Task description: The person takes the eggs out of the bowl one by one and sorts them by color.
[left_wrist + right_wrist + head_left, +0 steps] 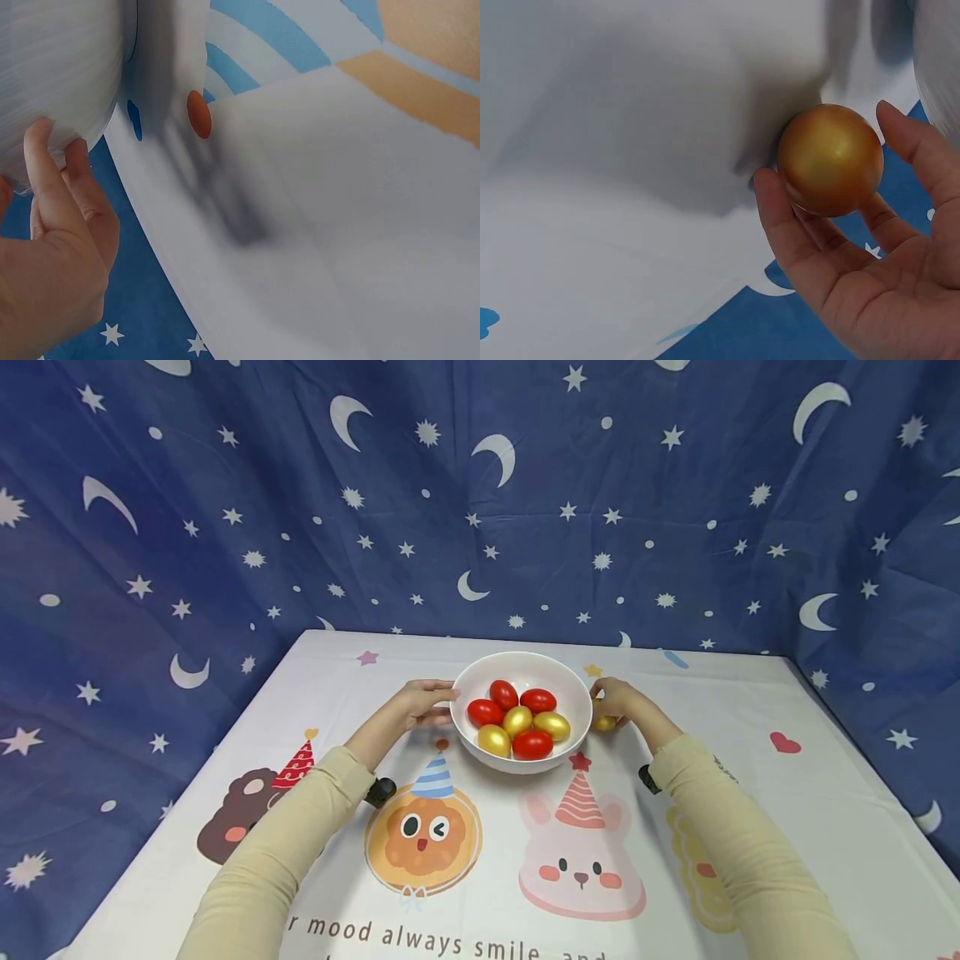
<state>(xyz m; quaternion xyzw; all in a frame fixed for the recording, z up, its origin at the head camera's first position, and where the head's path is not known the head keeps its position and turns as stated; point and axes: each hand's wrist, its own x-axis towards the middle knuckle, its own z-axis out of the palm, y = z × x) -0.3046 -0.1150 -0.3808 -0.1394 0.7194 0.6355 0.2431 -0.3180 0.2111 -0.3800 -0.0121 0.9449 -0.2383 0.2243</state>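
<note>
A white bowl (pixel 521 766) holds several red and gold eggs, among them a red egg (pixel 532 745) and a gold egg (pixel 552 727). At the bowl's left side, my left hand (pixel 424 704) grips it by the rim and wall. In the left wrist view, fingers (pixel 46 172) lie against the bowl's outer wall (pixel 60 75); the thumb is mostly out of that frame. My right hand (pixel 619 700) holds another gold egg (pixel 830 160) just outside the bowl's right side. Its fingers curl beneath and around this egg, with the thumb at the egg's side.
A white tablecloth (pixel 750 735) printed with cartoon animals, party hats and lettering covers the table. Behind it and along the sides hangs a dark blue cloth (pixel 420 577) with white moons and stars.
</note>
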